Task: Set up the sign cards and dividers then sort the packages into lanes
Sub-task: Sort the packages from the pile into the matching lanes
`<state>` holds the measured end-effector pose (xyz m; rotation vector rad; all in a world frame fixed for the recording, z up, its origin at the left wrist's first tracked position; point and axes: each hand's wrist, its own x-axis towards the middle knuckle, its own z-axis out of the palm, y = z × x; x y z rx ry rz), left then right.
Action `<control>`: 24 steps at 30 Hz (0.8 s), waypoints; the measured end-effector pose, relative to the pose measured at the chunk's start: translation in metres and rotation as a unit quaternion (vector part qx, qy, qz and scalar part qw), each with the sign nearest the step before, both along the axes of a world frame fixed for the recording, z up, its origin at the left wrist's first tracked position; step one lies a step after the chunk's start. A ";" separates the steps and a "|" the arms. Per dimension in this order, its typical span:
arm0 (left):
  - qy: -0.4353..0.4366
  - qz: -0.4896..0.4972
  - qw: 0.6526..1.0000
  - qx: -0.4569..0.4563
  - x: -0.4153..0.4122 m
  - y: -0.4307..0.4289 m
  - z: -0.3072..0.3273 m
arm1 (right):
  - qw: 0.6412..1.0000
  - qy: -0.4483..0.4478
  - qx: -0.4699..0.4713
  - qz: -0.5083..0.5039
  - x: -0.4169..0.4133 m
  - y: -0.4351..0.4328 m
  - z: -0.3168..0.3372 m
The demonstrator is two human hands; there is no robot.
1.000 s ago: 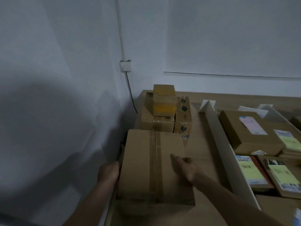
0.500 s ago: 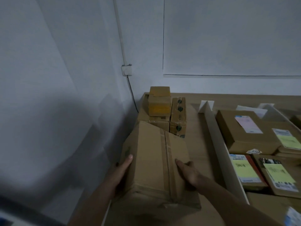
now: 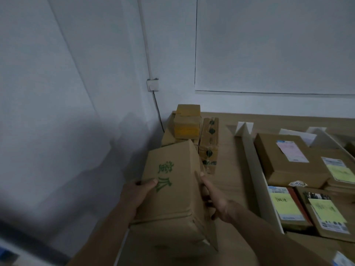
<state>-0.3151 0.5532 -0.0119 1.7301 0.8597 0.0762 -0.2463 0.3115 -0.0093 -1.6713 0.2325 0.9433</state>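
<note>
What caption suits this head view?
Both hands, left and right, tilt a green-printed cardboard box beside stacked packages.

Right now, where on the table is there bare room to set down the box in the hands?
Bare wood runs between the stacked boxes and the white divider, right of the held box. Beyond the divider, labelled packages crowd the lane; the far left corner is full.

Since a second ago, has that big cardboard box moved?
Yes. The big cardboard box has tipped up on end toward the stacked boxes, showing green print.
</note>
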 end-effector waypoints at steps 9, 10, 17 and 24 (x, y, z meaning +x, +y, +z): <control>-0.042 -0.066 0.988 -0.136 0.014 -0.027 0.003 | 0.996 -0.045 0.055 -0.053 0.005 -0.011 -0.010; -0.051 -0.064 0.987 -0.135 0.014 -0.031 0.008 | 0.994 -0.036 0.076 -0.063 0.004 -0.011 -0.011; -0.133 -0.099 0.985 -0.044 0.012 -0.058 0.024 | 0.980 -0.016 0.092 -0.175 0.008 -0.013 -0.030; -0.102 -0.235 0.964 0.075 0.003 -0.091 -0.004 | 0.962 -0.199 -0.131 -0.133 0.016 -0.031 -0.017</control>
